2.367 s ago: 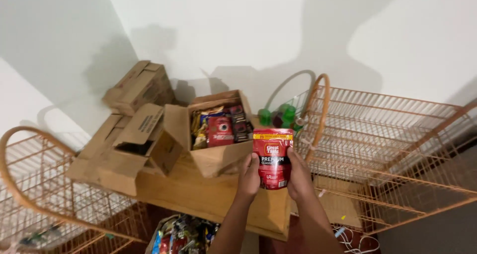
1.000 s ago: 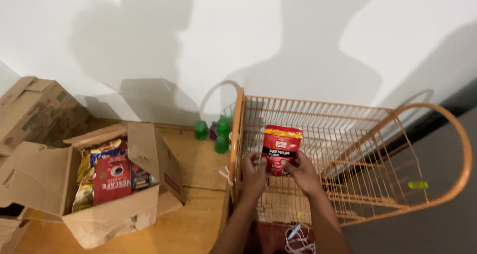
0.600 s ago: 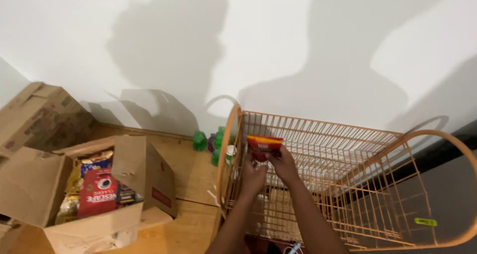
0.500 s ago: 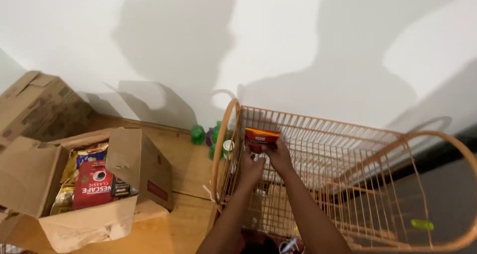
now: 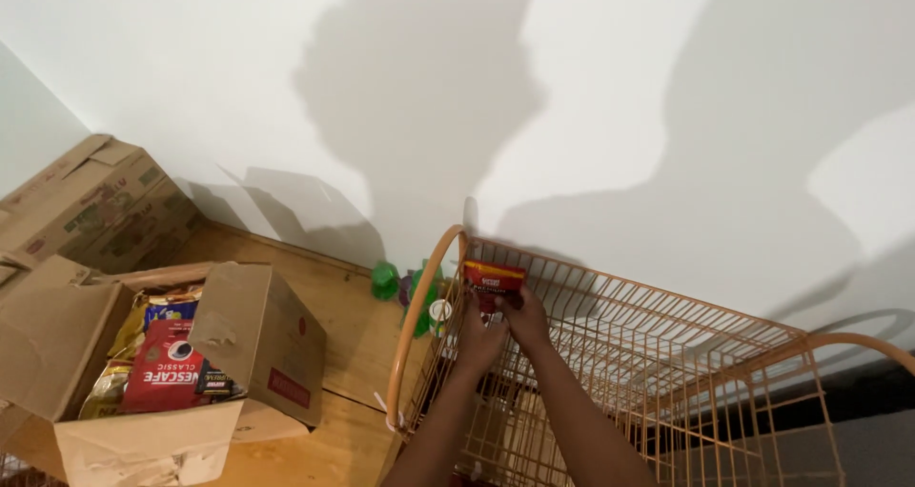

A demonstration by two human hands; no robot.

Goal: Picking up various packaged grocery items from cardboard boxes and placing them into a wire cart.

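- The room was plain: a bare white wall (image 5: 620,115) with big shadows across it, and a wooden table (image 5: 334,325) running along its foot.
- One orange wire basket (image 5: 667,373) stood at the table's end, its curved rim just beside the wood.
- Both of my hands were inside the basket's near corner. My left hand (image 5: 479,339) and my right hand (image 5: 526,320) had their fingers closed on one red pouch (image 5: 494,282), held upright against the wire wall.
- Two green bottles (image 5: 400,285) stood on the table by the wall, just outside the basket.
- One open cardboard box (image 5: 172,373) sat on the table to my left, holding a red packet (image 5: 172,377) and gold ones.
- Another cardboard box (image 5: 86,206), shut, lay behind it.
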